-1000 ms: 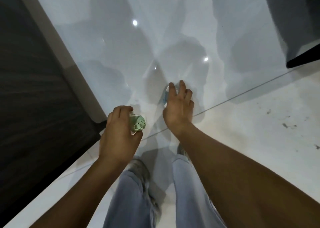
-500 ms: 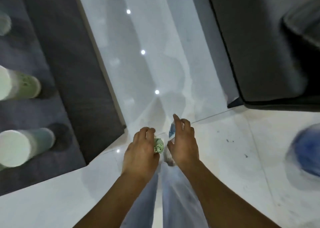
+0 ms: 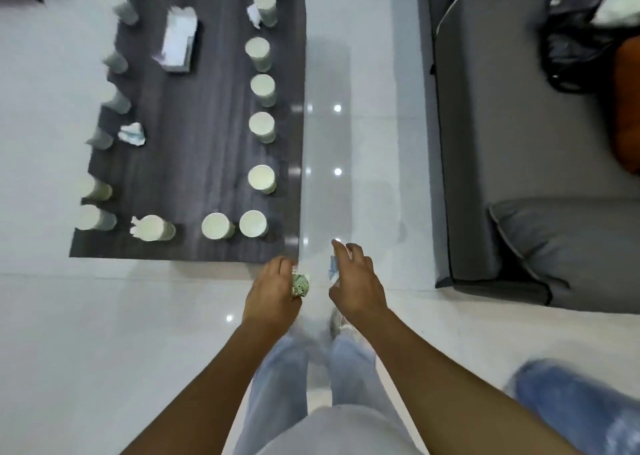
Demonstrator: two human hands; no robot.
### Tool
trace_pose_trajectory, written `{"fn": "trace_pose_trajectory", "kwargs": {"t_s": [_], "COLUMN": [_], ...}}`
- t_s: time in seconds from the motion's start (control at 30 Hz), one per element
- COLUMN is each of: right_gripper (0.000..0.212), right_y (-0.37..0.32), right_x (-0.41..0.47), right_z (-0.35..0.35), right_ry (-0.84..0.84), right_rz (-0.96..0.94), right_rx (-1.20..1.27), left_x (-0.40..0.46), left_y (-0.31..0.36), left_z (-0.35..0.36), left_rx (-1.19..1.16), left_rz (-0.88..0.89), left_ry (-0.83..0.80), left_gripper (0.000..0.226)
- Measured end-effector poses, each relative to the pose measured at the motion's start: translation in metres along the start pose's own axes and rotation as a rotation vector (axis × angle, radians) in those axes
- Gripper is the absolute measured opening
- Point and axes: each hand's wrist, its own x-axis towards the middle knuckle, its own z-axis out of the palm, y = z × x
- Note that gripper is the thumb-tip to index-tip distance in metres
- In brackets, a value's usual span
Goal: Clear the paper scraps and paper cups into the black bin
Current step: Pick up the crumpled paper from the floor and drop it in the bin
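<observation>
- Since half a second ago, our view has swung up; table with paper cups now in view.
- Left hand clamps a crumpled green scrap; right hand pinches a blue scrap.
- Step, we judge: carrying. Next: find the bin, unseen.

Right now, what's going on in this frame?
A person stands on the white floor beside a dark table. The left hand grips a crumpled green paper scrap; the right hand holds a bluish paper scrap. Many paper cups stand along the table's edges, with crumpled scraps and a tissue pack among them. No black bin is in view; a grey sofa is on the right.
</observation>
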Motion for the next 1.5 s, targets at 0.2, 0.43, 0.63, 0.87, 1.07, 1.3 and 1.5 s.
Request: {"fn": "trace_pose_trajectory", "kwargs": {"t_s": [0.2,0.43,0.63,0.87,1.07,1.3,1.5], "right_gripper": [0.081,0.084,0.085,0.081,0.085,0.084,0.086], "right_y": [-0.087,-0.220,-0.350,-0.465,-0.561,-0.702,-0.858], "right_x": [-0.052,-0.107,-0.171,-0.243,-0.272,-0.265,-0.268], "right_z": [0.018,0.104,0.217,0.333,0.414,0.518,0.595], "right_ry": [-0.155,-0.290,-0.378,-0.496,-0.621,-0.677,-0.690], "right_rz": [-0.241,-0.503,-0.677,-0.890,-1.025,-1.157,-1.261], "right_rx": [-0.192,-0.434,-0.548,-0.598,-0.716,-0.815,-0.845], "left_x": [-0.092,-0.199,-0.313,-0.434,-0.494,-0.515,-0.544], "left_y": [-0.059,-0.168,-0.305,-0.432,-0.532,-0.692,-0.829], "left_z": [-0.033,-0.042,-0.041,-0.042,-0.041,-0.080,-0.134], "left_rx": [-0.070,-0.172,-0.283,-0.400,-0.500,-0.559,-0.614], "left_rz": [-0.167,-0.414,-0.619,-0.820,-0.990,-1.147,-1.250], "left_ry": [0.152,0.337,0.473,0.567,0.640,0.714,0.715], "left_gripper": [0.055,0.062,0.057,0.058,0.056,0.055,0.052]}}
